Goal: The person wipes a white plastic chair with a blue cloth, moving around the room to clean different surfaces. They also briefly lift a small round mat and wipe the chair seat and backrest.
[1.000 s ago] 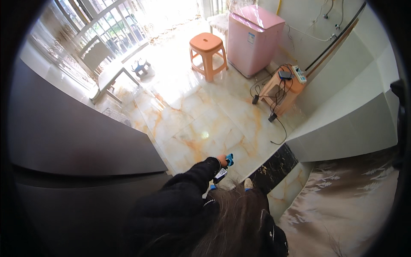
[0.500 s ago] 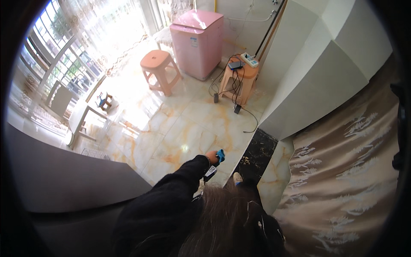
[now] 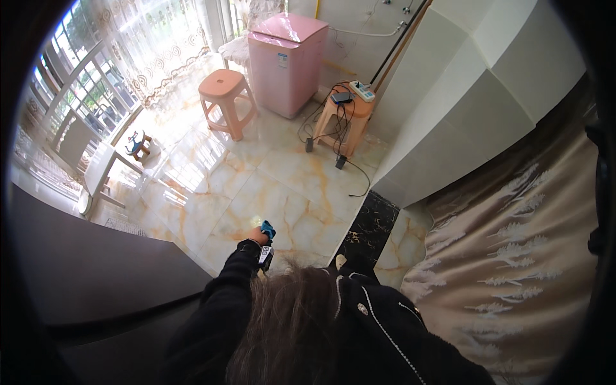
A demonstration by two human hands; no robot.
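My left hand (image 3: 258,236) reaches forward low over the marble-patterned floor (image 3: 282,189), its fingers closed on a small crumpled blue cloth (image 3: 267,229). A black device (image 3: 265,255) with a white label sits at the wrist, next to a bracelet. The black sleeve (image 3: 221,282) of that arm comes up from the lower edge. Long hair hangs over the lower middle of the view. My right hand is out of sight. The tip of a light shoe (image 3: 341,261) shows beside the black stone threshold (image 3: 370,226).
A pink washing machine (image 3: 285,70) stands at the back, with an orange stool (image 3: 223,96) to its left. Another stool (image 3: 350,112) bears a power strip (image 3: 362,90) and trailing cables. A white chair (image 3: 102,170) is far left, a dark panel (image 3: 109,250) near left, a brown curtain (image 3: 487,256) right.
The view has shifted, so the room's things sit slightly further left. My left hand with the blue cloth has moved left in the view. More of my black jacket shows at the bottom.
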